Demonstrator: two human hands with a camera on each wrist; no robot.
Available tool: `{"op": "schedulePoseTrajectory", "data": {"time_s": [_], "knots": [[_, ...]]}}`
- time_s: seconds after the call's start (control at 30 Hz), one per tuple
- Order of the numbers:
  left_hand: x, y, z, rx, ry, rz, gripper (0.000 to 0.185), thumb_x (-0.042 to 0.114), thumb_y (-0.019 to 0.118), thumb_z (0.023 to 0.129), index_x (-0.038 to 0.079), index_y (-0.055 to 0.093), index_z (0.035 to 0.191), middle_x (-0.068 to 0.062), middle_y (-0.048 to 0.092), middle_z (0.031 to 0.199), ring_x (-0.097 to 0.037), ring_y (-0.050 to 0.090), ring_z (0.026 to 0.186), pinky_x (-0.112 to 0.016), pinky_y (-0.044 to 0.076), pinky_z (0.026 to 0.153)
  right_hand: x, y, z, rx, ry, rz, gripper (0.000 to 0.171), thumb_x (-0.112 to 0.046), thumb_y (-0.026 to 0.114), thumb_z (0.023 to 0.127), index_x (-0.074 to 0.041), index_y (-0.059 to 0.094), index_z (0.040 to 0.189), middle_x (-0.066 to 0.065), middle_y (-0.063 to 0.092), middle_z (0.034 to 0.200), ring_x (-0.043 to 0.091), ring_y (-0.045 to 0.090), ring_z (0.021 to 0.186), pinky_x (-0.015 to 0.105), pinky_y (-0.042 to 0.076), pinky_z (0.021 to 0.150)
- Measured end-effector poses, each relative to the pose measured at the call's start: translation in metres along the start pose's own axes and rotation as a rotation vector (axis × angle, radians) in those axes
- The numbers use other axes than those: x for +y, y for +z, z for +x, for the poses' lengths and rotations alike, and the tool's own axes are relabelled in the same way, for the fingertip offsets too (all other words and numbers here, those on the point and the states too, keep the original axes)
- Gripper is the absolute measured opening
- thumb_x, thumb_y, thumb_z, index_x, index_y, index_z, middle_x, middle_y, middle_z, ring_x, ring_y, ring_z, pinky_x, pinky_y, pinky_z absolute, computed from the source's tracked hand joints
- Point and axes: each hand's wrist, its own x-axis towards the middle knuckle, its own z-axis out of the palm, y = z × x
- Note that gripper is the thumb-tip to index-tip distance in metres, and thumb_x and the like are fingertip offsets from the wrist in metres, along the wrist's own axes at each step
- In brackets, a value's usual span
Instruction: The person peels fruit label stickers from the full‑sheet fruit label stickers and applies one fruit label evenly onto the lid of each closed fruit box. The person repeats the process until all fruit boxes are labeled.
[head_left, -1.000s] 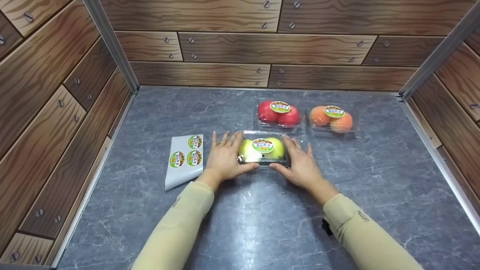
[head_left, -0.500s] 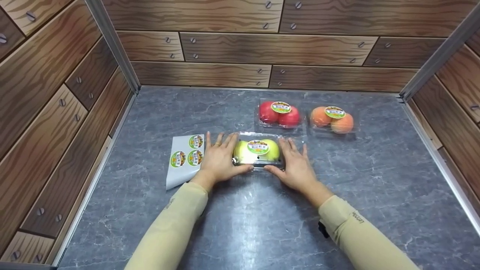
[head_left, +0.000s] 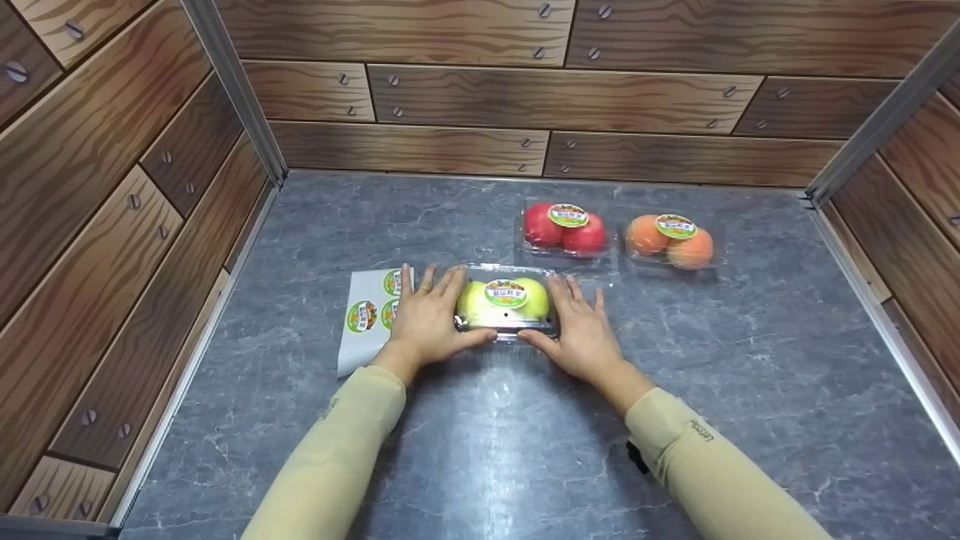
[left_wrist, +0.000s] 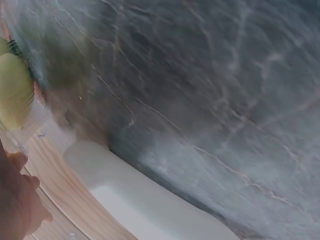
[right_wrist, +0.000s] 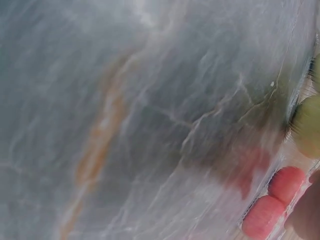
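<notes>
A clear plastic box with two yellow-green fruits (head_left: pixel 504 304) and a round label on its lid sits on the grey marble tabletop (head_left: pixel 525 442). My left hand (head_left: pixel 426 321) lies against its left end and my right hand (head_left: pixel 583 331) against its right end. On both hands the fingers are straight and the thumbs run along the box's front edge. The left wrist view shows a yellow-green fruit (left_wrist: pixel 12 92) at its left edge. In the right wrist view that fruit (right_wrist: pixel 307 125) is at the right edge.
A white sticker sheet (head_left: pixel 364 330) with round labels lies just left of my left hand, partly under its fingers. Behind the box stand a box of red fruit (head_left: pixel 564 229) and a box of orange fruit (head_left: pixel 670 240). Wood-patterned walls close in three sides.
Both hands and the yellow-green fruit box have slid left. My left hand's fingers now overlap the sticker sheet's right edge.
</notes>
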Motion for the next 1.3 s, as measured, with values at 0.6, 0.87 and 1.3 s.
{"op": "schedulePoseTrajectory", "data": {"time_s": [0.6,0.87,1.3], "knots": [[-0.018,-0.003,-0.005,-0.012,-0.021,-0.048,0.122,0.098,0.042,0.081,0.014,0.028,0.169,-0.005,0.036,0.17,-0.041,0.027,0.158,-0.069,-0.006,0.124,-0.014,0.004,0.012,-0.045,0.014,0.004,0.107,-0.071,0.066,0.093,-0.002,0.03,0.166,0.019,0.035,0.169,0.043,0.029,0.157,0.074,0.014,0.122],[-0.03,-0.004,-0.006,-0.01,-0.034,-0.051,0.124,0.098,0.045,0.081,0.012,0.029,0.168,-0.005,0.038,0.169,-0.041,0.027,0.158,-0.069,-0.004,0.125,-0.024,0.005,0.02,-0.078,0.001,-0.034,0.108,-0.074,0.062,0.094,-0.001,0.029,0.166,0.018,0.033,0.169,0.037,0.022,0.16,0.069,0.007,0.125],[-0.057,-0.011,0.002,-0.042,-0.071,-0.04,0.126,0.099,0.047,0.079,0.014,0.028,0.169,-0.005,0.041,0.168,-0.04,0.027,0.158,-0.069,-0.003,0.125,-0.039,0.002,0.052,-0.142,-0.031,-0.122,0.109,-0.083,0.052,0.093,-0.005,0.032,0.166,0.015,0.036,0.169,0.034,0.017,0.161,0.065,-0.003,0.127]]}}
